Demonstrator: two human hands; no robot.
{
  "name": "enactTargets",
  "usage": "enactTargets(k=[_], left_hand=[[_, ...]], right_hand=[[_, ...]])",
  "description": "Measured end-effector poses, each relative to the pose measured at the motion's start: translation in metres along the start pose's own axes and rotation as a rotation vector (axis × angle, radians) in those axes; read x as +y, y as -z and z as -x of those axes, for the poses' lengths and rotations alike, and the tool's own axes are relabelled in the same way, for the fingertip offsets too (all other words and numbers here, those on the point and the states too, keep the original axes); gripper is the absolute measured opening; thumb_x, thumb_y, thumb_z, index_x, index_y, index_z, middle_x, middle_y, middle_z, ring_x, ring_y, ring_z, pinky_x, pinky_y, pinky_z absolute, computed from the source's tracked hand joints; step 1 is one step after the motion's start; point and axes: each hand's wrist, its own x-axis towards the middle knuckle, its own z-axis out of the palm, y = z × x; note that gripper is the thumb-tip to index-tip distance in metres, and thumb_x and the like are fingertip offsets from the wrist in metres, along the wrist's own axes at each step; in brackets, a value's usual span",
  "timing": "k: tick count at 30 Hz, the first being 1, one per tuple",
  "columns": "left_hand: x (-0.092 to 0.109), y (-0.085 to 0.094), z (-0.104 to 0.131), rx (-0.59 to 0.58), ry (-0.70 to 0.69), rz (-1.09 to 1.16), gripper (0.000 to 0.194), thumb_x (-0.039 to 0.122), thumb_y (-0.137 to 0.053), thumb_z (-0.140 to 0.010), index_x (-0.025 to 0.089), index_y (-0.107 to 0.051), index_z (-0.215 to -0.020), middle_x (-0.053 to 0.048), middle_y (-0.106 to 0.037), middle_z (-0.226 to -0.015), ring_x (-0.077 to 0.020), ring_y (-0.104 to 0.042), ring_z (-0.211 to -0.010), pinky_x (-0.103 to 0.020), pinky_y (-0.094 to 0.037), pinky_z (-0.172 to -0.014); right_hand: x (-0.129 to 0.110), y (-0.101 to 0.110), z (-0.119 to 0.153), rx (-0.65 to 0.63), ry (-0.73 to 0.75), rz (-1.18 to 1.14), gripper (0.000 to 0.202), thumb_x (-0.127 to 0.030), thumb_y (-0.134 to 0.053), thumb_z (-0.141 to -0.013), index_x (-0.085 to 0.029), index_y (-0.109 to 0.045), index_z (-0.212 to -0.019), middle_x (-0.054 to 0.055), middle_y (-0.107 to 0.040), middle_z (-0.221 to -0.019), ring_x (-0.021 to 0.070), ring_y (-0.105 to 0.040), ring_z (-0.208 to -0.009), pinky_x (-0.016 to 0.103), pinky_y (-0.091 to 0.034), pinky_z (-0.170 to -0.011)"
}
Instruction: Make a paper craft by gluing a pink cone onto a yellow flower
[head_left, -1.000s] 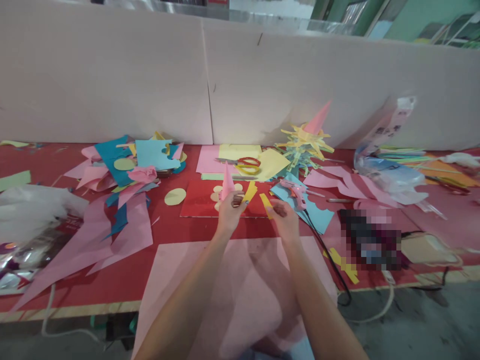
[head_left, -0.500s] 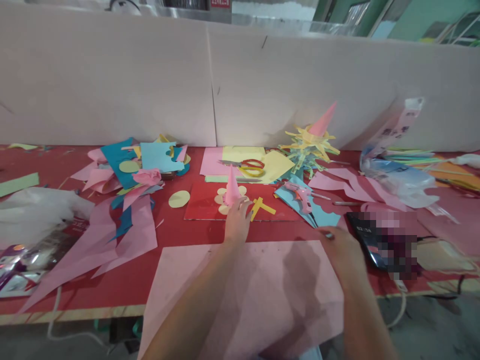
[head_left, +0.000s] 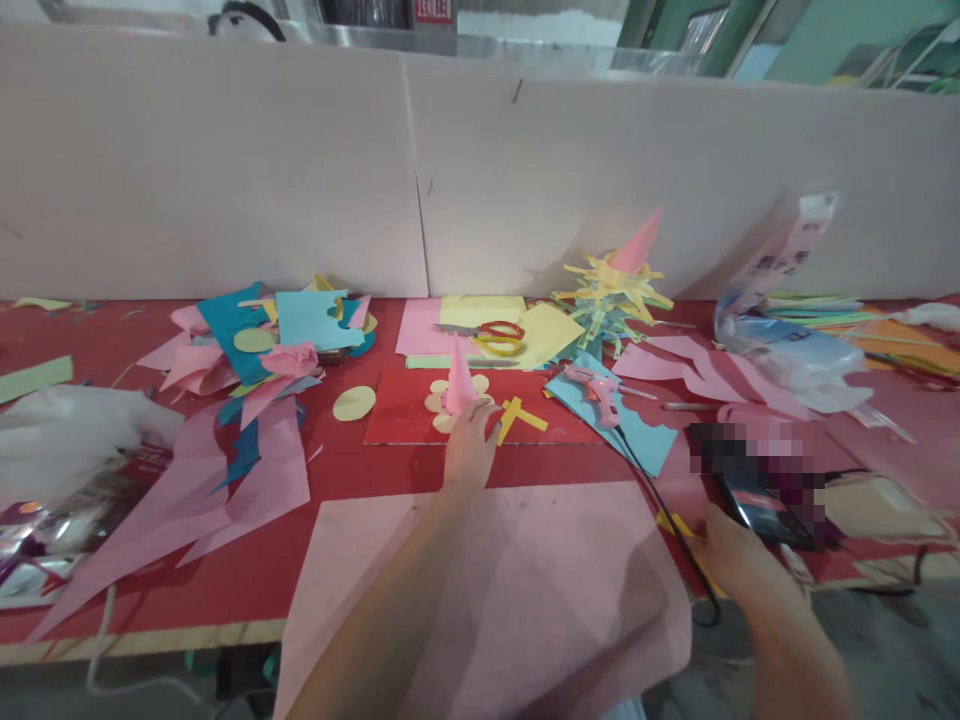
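In the head view, my left hand [head_left: 470, 443] is closed with its fingertips at the base of a pink paper cone [head_left: 459, 380]. The cone stands upright in the middle of a flower of pale yellow paper petals [head_left: 438, 422], on a red board [head_left: 397, 420]. Crossed yellow paper strips [head_left: 517, 420] lie just right of that hand. My right hand [head_left: 739, 560] is low at the table's front edge, by a yellow paper piece [head_left: 677, 523], the glue gun's black cord [head_left: 679, 540] and a phone [head_left: 757, 510]. Its fingertips are partly hidden and blurred.
A pink glue gun [head_left: 596, 385] rests on blue paper [head_left: 649, 440]. Scissors [head_left: 487, 335] lie on paper sheets at the back, beside a fringed paper piece with a cone [head_left: 619, 285]. A large pink sheet [head_left: 525, 580] overhangs the front edge. Paper scraps [head_left: 262, 450] lie left.
My right hand has moved right and down, from beside the glue gun's cord to the table edge near the phone, uncovering the yellow paper piece. The left hand stays at the cone.
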Motion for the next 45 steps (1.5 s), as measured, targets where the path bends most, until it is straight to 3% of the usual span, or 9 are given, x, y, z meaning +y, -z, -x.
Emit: enactTargets(k=[3, 6, 10, 15, 19, 30, 34, 39, 45], left_hand=[[0.001, -0.001, 0.0, 0.005, -0.003, 0.013, 0.025, 0.015, -0.046, -0.082, 0.022, -0.057, -0.103, -0.005, -0.053, -0.118, -0.0178, -0.05, -0.111, -0.034, -0.039, -0.096], [-0.001, -0.002, 0.0, 0.005, -0.003, 0.029, 0.026, 0.015, -0.046, -0.082, 0.022, -0.057, -0.104, -0.005, -0.053, -0.119, -0.0175, -0.049, -0.112, -0.033, -0.038, -0.098], [-0.003, -0.002, 0.0, 0.011, -0.008, 0.033, 0.027, 0.014, -0.045, -0.082, 0.021, -0.057, -0.105, -0.006, -0.053, -0.12, -0.0172, -0.05, -0.111, -0.034, -0.037, -0.098], [-0.005, -0.002, -0.001, 0.021, -0.022, 0.004, 0.029, 0.012, -0.046, -0.081, 0.021, -0.056, -0.106, -0.006, -0.055, -0.116, -0.0173, -0.052, -0.108, -0.034, -0.04, -0.096], [-0.008, -0.006, -0.002, 0.0, -0.05, -0.03, 0.029, 0.01, -0.046, -0.08, 0.019, -0.056, -0.106, -0.007, -0.056, -0.112, -0.0177, -0.052, -0.107, -0.033, -0.041, -0.095], [-0.009, -0.009, 0.0, -0.06, -0.075, -0.118, 0.027, 0.012, -0.044, -0.082, 0.019, -0.056, -0.105, -0.007, -0.056, -0.111, -0.0197, -0.052, -0.105, -0.035, -0.041, -0.092], [-0.008, -0.007, 0.0, -0.055, -0.059, -0.112, 0.026, 0.013, -0.042, -0.083, 0.019, -0.056, -0.103, -0.007, -0.057, -0.11, -0.019, -0.053, -0.102, -0.034, -0.042, -0.09], [-0.007, -0.006, 0.0, -0.064, -0.053, -0.104, 0.026, 0.012, -0.042, -0.082, 0.019, -0.056, -0.103, -0.006, -0.058, -0.108, -0.0186, -0.054, -0.1, -0.033, -0.043, -0.089], [-0.009, -0.007, 0.0, -0.112, -0.071, -0.108, 0.028, 0.01, -0.043, -0.08, 0.02, -0.056, -0.103, -0.007, -0.057, -0.109, -0.0183, -0.054, -0.1, -0.032, -0.043, -0.088]], right_hand=[[-0.005, 0.013, 0.0, -0.153, -0.083, -0.131, 0.015, -0.023, -0.061, -0.062, -0.027, -0.047, -0.057, 0.007, -0.06, -0.06, 0.0226, -0.059, -0.056, 0.031, -0.036, -0.052], [-0.025, 0.032, -0.002, -0.03, -0.085, -0.15, 0.007, -0.022, -0.055, -0.065, -0.026, -0.052, -0.07, 0.01, -0.065, -0.074, 0.0247, -0.061, -0.064, 0.032, -0.036, -0.055], [-0.092, 0.049, -0.016, 0.14, 0.066, -0.278, 0.018, -0.023, -0.051, -0.07, -0.023, -0.056, -0.088, 0.008, -0.065, -0.079, 0.0217, -0.061, -0.07, 0.03, -0.039, -0.058], [-0.196, 0.034, -0.049, 0.011, 0.349, -0.557, 0.019, -0.019, -0.057, -0.068, -0.021, -0.059, -0.087, 0.003, -0.064, -0.078, 0.0159, -0.06, -0.069, 0.026, -0.043, -0.062], [-0.234, 0.019, -0.065, 0.039, 0.463, -0.466, 0.015, -0.026, -0.055, -0.076, -0.016, -0.06, -0.086, 0.008, -0.063, -0.085, 0.0177, -0.059, -0.077, 0.029, -0.044, -0.07], [-0.18, 0.007, -0.062, 0.284, 0.437, 0.078, 0.034, -0.011, -0.045, -0.078, -0.013, -0.051, -0.111, 0.015, -0.057, -0.109, 0.0256, -0.053, -0.097, 0.033, -0.04, -0.074], [-0.169, 0.007, -0.073, 0.273, 0.422, 0.049, 0.028, -0.013, -0.041, -0.082, -0.018, -0.053, -0.107, 0.011, -0.056, -0.115, 0.0219, -0.056, -0.092, 0.029, -0.039, -0.064], [-0.158, 0.005, -0.084, 0.305, 0.349, -0.054, 0.019, -0.023, -0.043, -0.084, -0.019, -0.055, -0.098, 0.007, -0.064, -0.093, 0.0189, -0.058, -0.074, 0.027, -0.033, -0.056], [-0.147, 0.007, -0.095, 0.388, 0.325, -0.151, 0.015, -0.019, -0.044, -0.082, -0.02, -0.054, -0.093, 0.006, -0.064, -0.09, 0.0175, -0.057, -0.074, 0.026, -0.033, -0.058]])
